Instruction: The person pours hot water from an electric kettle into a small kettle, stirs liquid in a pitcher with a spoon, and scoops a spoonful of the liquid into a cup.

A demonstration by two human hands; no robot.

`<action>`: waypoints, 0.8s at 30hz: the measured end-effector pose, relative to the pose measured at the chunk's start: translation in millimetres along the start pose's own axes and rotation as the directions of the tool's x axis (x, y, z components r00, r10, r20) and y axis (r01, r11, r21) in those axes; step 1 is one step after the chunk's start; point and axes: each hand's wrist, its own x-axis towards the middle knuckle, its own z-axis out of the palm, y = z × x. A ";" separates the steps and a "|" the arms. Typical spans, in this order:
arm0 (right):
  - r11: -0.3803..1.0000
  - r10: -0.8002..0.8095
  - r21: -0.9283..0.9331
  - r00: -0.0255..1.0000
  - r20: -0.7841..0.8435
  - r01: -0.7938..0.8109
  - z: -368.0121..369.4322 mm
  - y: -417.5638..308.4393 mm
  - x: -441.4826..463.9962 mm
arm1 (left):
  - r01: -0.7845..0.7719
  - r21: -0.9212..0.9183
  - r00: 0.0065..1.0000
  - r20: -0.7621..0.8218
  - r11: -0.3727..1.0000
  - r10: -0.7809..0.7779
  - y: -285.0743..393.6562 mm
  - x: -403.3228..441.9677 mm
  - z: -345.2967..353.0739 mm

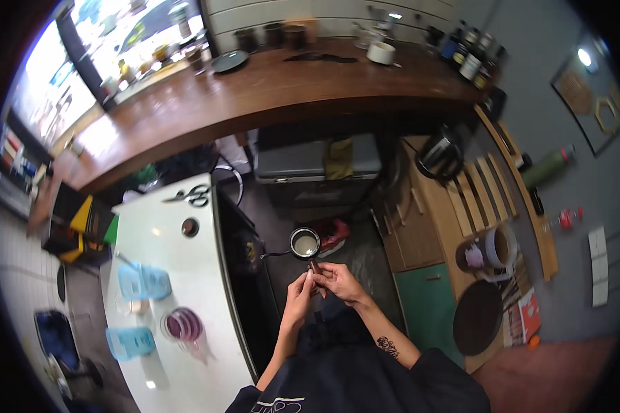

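Note:
Both of my hands meet in front of my body at the lower centre. My left hand [299, 294] has its fingers closed round the brown handle [314, 267] of a small round pan. My right hand [341, 283] pinches the same handle from the other side. Beyond my fingers is the pan [304, 243], dark-rimmed, with a pale content inside; whether that is liquid I cannot tell. A thin dark rod sticks out from the pan's left side. Just right of the pan lies a red object [334, 234], lower down and partly hidden.
On the left, a white counter [207, 275] holds scissors [189, 195], blue containers [143, 281] and a purple-toned glass [183, 324]. A wooden bar [255, 86] crosses ahead. At the right stand a kettle [441, 157], a slatted rack [482, 193] and a large jug [488, 251].

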 end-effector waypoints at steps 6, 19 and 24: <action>0.986 -0.146 0.064 0.981 -0.131 0.156 -41.3 -3.7 -10.0 | 0.152 0.072 0.981 0.115 0.986 -0.159 5.4 48.2 39.5; 0.970 -0.220 -0.184 0.898 -0.382 0.159 -290.7 -74.8 38.2 | 0.044 0.397 0.995 0.059 0.917 -0.074 -35.7 221.4 148.1; 0.799 -0.587 -0.599 0.269 -0.764 0.043 -423.7 -153.2 35.8 | 0.135 0.226 0.990 0.008 0.965 -0.141 -29.2 266.0 204.1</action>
